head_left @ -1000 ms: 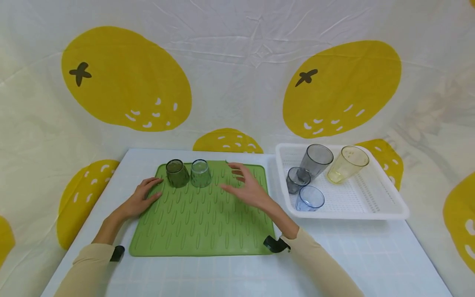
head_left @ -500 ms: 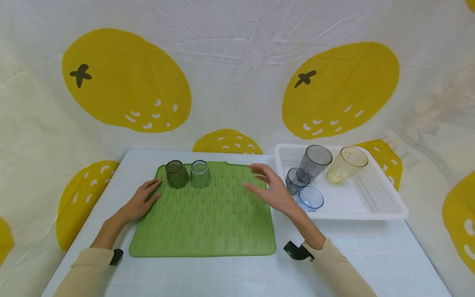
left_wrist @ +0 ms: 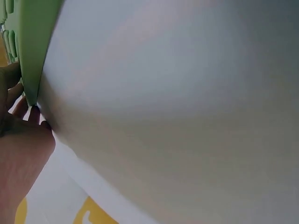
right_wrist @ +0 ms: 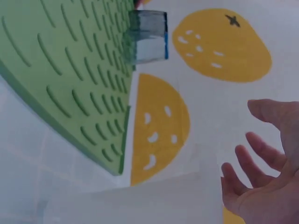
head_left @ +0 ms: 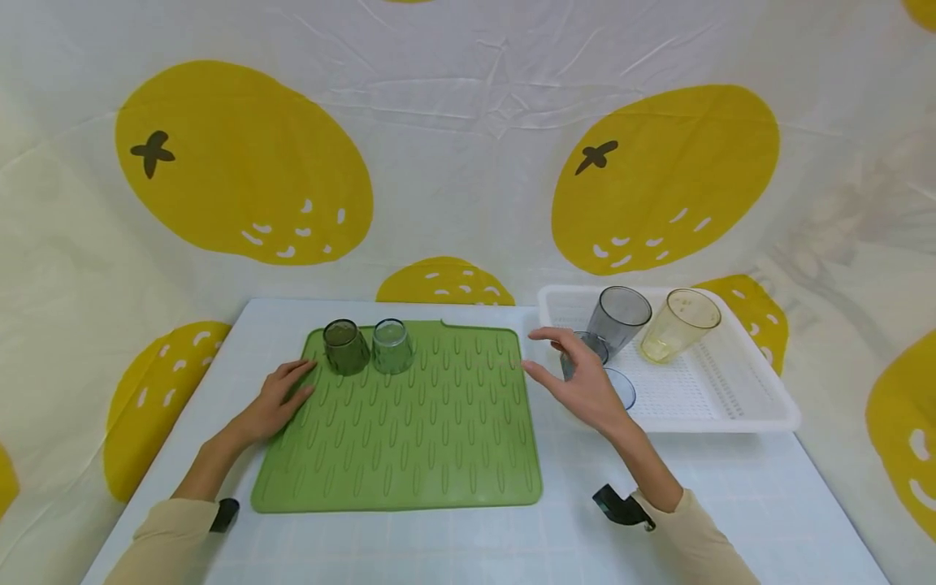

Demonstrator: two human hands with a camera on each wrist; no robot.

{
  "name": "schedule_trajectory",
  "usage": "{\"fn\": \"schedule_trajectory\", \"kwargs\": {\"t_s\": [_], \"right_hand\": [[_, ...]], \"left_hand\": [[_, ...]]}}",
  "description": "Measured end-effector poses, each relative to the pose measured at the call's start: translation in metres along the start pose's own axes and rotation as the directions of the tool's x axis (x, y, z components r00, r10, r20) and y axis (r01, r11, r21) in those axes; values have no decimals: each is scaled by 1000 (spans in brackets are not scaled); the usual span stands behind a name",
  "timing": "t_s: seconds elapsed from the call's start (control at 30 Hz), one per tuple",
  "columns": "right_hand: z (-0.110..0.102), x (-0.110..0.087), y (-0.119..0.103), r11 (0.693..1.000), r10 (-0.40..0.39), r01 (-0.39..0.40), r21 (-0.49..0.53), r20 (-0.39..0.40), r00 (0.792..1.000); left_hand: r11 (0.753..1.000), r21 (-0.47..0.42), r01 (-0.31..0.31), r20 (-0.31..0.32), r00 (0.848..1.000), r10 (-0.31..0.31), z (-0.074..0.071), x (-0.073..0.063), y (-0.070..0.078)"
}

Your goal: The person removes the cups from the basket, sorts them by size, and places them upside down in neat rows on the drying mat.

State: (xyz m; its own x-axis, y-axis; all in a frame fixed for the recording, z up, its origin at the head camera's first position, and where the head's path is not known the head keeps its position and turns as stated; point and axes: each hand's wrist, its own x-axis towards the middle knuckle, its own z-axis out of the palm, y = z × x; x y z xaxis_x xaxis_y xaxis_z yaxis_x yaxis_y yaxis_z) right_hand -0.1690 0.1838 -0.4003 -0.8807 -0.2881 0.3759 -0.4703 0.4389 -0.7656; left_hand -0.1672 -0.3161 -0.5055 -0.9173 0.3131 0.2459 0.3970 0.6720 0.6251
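Observation:
My left hand point(head_left: 272, 406) rests at the left edge of the green ribbed mat point(head_left: 409, 439), its fingers relaxed on the rim. At the mat's back left, a dark green glass point(head_left: 347, 348) and a pale green glass point(head_left: 392, 348) stand side by side. My right hand point(head_left: 581, 382), thumb and fingers spread and holding nothing, hovers at the left side of the white basket point(head_left: 731, 424). It partly covers a small grey glass point(head_left: 594, 344) and a blue glass point(head_left: 624, 390) there. In the right wrist view the same hand point(right_wrist: 264, 168) shows spread fingers.
Inside the basket, a tall grey glass point(head_left: 618, 321) and a tall yellow glass point(head_left: 678, 325) lean behind the smaller ones. The table point(head_left: 409, 548) carries a pale checked cover. A white cloth with yellow fruit prints point(head_left: 461, 162) hangs close behind.
My right hand has moved right, from over the mat to the basket's left side, still spread. The left hand and the two green glasses have stayed in place.

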Motion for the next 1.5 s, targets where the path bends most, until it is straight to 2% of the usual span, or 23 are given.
{"fn": "schedule_trajectory", "kwargs": {"t_s": [0.23, 0.53, 0.67, 0.8, 1.03, 1.13, 1.2, 1.27, 1.37, 1.47, 1.5], "right_hand": [[-24, -15, 17, 993, -33, 25, -115, -68, 997], [-48, -34, 36, 977, 25, -43, -211, -86, 996], [-56, -41, 43, 961, 26, -50, -273, -91, 995], [-61, -47, 49, 945, 51, -71, -319, -68, 996], [-71, -50, 54, 926, 177, -151, -347, 46, 983], [-76, -47, 54, 916, 244, -191, -353, 113, 963], [-79, -43, 54, 908, 301, -229, -351, 163, 940], [-81, -39, 53, 898, 357, -270, -348, 214, 909], [-84, -33, 52, 879, 440, -343, -332, 287, 851], [-86, -29, 51, 863, 494, -402, -305, 344, 799], [-87, -28, 51, 862, 500, -412, -296, 361, 787]], "left_hand": [[1000, -5, 17, 18, 1000, -17, 0, 1, 0], [999, -19, 46, 36, 998, -46, -1, 1, -4], [998, -25, 49, 42, 998, -48, -2, 2, -5], [999, -24, 46, 41, 998, -45, -1, 2, -7], [999, -21, 33, 32, 999, -32, 1, 2, -8], [999, -23, 39, 39, 998, -38, 1, 2, -7], [999, -21, 43, 44, 998, -42, 0, 2, -7], [999, -21, 44, 48, 998, -43, -1, 2, -7], [999, -14, 30, 39, 999, -30, -1, 2, -6], [1000, -14, 16, 28, 999, -15, 0, 1, -6], [1000, -12, 10, 24, 1000, -10, 1, 1, -6]]}}
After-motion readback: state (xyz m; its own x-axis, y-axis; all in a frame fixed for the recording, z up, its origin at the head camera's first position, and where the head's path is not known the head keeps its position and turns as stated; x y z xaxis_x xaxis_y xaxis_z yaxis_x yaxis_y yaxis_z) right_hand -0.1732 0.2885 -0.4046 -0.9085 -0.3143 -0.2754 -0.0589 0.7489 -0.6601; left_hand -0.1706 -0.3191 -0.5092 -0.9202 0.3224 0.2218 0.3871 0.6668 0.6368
